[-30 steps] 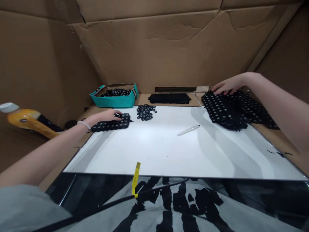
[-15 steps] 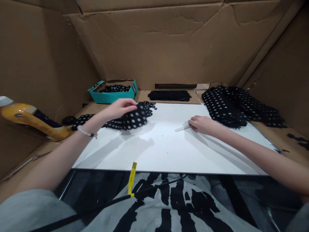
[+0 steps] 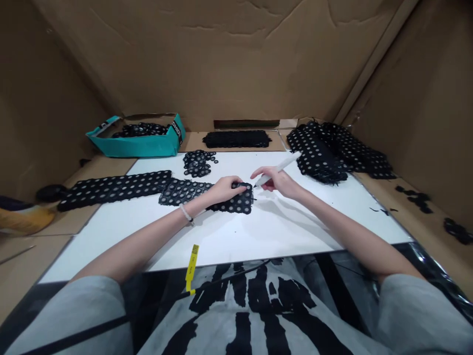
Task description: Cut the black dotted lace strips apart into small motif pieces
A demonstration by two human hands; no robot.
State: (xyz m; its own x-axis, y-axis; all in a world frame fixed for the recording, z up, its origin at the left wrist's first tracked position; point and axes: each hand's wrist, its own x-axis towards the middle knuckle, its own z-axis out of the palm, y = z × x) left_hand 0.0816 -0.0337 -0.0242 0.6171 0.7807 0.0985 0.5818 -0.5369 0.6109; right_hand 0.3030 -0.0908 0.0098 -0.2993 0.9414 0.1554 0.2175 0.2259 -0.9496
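Observation:
Near the middle of the white board (image 3: 295,231), my left hand (image 3: 225,190) is closed on a black dotted sheet (image 3: 240,203) by its right end, thumb and fingers on its top. The sheet has rows of round grey spots and lies flat, reaching left under my wrist. My right hand (image 3: 277,181) grips a slim white pen-like tool (image 3: 289,161) with a fine dark tip. That tip is at the sheet's upper right corner; whether it touches is too small to tell. Another dotted strip (image 3: 118,190) lies to the left, its end meeting the held sheet.
Small loose black discs (image 3: 197,162) are heaped behind my left hand. A teal box (image 3: 136,146) holds more dotted pieces. A black stack (image 3: 237,139) sits at the back, dotted sheets (image 3: 318,153) at right. Cardboard walls (image 3: 221,64) enclose the board; a yellow bottle (image 3: 25,219) lies left.
My left hand has moved right and lowered the lifted sheet flat onto the board. My right hand has come left, its white tool now tilted with the tip at the sheet's edge. The view has shifted.

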